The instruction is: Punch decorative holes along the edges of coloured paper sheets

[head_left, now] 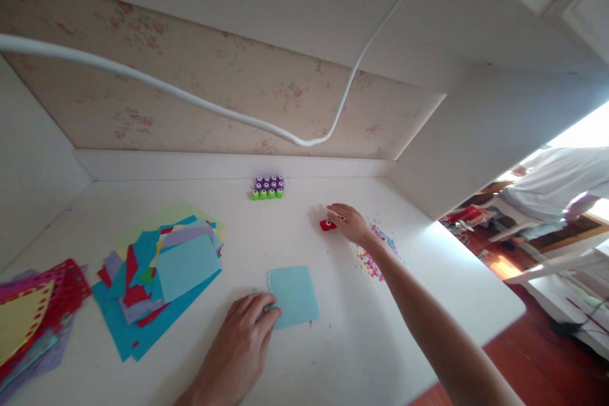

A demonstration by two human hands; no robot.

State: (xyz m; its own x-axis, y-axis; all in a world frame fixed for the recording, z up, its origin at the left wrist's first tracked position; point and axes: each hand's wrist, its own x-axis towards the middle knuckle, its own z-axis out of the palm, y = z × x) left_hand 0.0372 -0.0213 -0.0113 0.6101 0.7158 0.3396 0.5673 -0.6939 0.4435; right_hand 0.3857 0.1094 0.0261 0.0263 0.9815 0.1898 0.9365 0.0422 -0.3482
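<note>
A square sheet of light blue paper [295, 297] lies flat on the white table, a few small cut-out marks along its left edge. My left hand [247, 330] holds that edge near the lower corner, thumb on the sheet and fingers curled. Farther back and to the right, my right hand [349, 223] hovers low over the table with its fingers stretched out. A red paper punch [328, 224] with a white round button sits just below those fingers. Part of another white button shows at the hand, whose palm hides what is underneath.
Purple and green punches [267, 186] stand in rows near the back wall. Coloured paper sheets [166, 266] are piled at left, with punched sheets [38, 317] beyond. Paper confetti [373, 260] is scattered by my right forearm. A white cable [228, 115] hangs across; a person [561, 184] is at far right.
</note>
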